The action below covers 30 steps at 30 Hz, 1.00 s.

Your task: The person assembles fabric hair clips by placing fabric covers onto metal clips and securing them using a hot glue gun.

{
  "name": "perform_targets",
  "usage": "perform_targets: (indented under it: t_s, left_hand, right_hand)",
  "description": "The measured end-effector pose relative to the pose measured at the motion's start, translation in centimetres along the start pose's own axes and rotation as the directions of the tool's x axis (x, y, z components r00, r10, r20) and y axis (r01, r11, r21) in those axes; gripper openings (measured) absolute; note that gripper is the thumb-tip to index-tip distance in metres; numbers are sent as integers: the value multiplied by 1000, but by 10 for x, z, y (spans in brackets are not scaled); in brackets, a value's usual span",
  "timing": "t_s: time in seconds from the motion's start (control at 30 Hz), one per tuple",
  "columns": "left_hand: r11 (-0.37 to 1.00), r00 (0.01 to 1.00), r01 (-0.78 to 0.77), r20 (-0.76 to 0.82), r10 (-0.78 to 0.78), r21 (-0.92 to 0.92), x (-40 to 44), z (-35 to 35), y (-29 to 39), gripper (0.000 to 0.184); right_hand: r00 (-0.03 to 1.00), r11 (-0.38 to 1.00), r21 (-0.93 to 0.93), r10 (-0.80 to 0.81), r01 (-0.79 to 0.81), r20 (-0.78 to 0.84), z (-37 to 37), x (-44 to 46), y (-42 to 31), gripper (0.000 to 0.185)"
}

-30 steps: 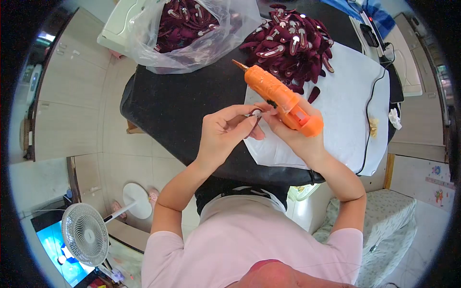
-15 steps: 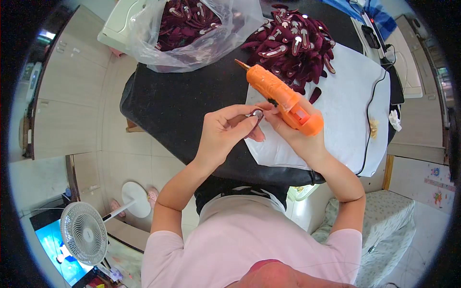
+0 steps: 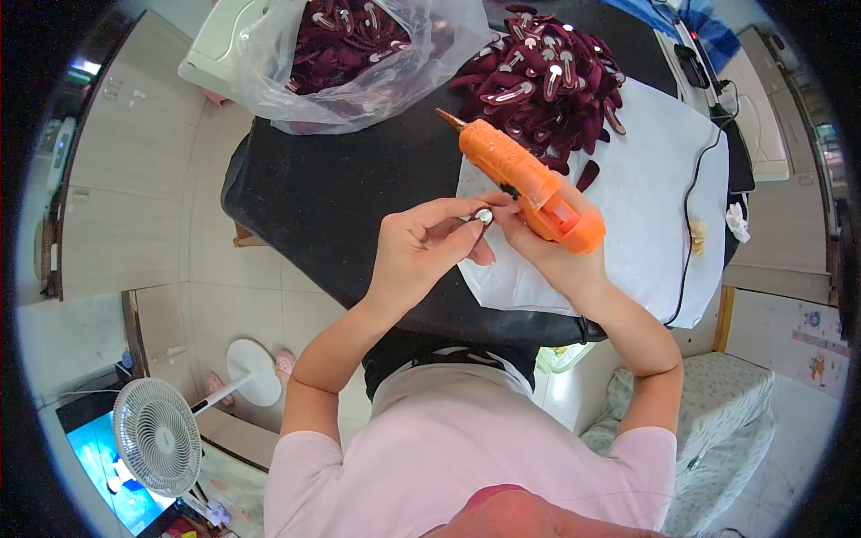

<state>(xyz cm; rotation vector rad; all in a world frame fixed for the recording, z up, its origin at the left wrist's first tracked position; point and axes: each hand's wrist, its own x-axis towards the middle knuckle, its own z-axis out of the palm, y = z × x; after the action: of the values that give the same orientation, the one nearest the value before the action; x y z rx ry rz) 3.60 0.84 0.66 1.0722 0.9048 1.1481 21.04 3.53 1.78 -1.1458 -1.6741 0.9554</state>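
Note:
My left hand (image 3: pixel 414 248) pinches a small dark maroon hair clip (image 3: pixel 484 216) between thumb and fingers, and a shiny metal end shows at the tip. In my right hand (image 3: pixel 563 267) is an orange hot glue gun (image 3: pixel 511 163), its nozzle pointing up and to the left, away from the clip. The right fingertips come close to the clip; whether they touch it I cannot tell. Beyond the gun lies a heap of maroon fabric-covered hair clips (image 3: pixel 552 85) with silver metal parts. One dark maroon piece (image 3: pixel 587 176) lies apart from the heap on the white paper (image 3: pixel 646 233).
A clear plastic bag (image 3: pixel 345 109) filled with more clips stands at the far left of the black table (image 3: pixel 305 193). A black cord (image 3: pixel 690 206) runs across the paper on the right. A crumpled tissue (image 3: pixel 737 224) lies beside it. A white fan (image 3: pixel 159 437) stands on the floor.
The clip in my left hand has turned slightly, so its metal end shows brighter. Both hands and the glue gun stay almost in place.

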Motion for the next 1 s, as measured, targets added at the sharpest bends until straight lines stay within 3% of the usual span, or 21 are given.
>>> perform_targets:
  t_s: [0.03, 0.13, 0.23, 0.33, 0.43, 0.83, 0.93, 1.0]
  left_hand:
    - [1000, 1000, -9, 2, 9, -21, 0, 0, 0, 25]
    - [998, 1000, -28, 12, 29, -59, 0, 0, -3, 25]
    - [999, 999, -28, 15, 29, -40, 0, -1, -4, 24]
    - [999, 999, -32, 2, 32, -16, -1, 0, -5, 24]
    - [999, 999, -47, 11, 47, -4, 0, 0, -4, 24]
    - [998, 998, -55, 7, 55, -18, 0, 1, -2, 24]
    - [999, 999, -51, 9, 51, -16, 0, 0, -3, 24]
    - [999, 999, -42, 9, 43, -27, 0, 0, -4, 24]
  right_hand:
    - [1000, 1000, -8, -8, 8, 0, 0, 0, 0, 25]
    - [1000, 981, 192, -14, 14, 1, 4, 0, 4, 25]
    - [999, 992, 117, 46, -47, 7, 3, -1, 2, 24]
    - [999, 979, 199, 43, -44, 9, 5, -2, 9, 24]
    - [999, 996, 80, 42, -41, -9, 2, -2, -2, 24]
    - [999, 995, 96, 35, -33, -18, 3, -3, -3, 22]
    - [999, 965, 262, 35, -32, -5, 7, -2, 9, 22]
    - [996, 966, 241, 88, -89, 12, 5, -3, 0, 22]
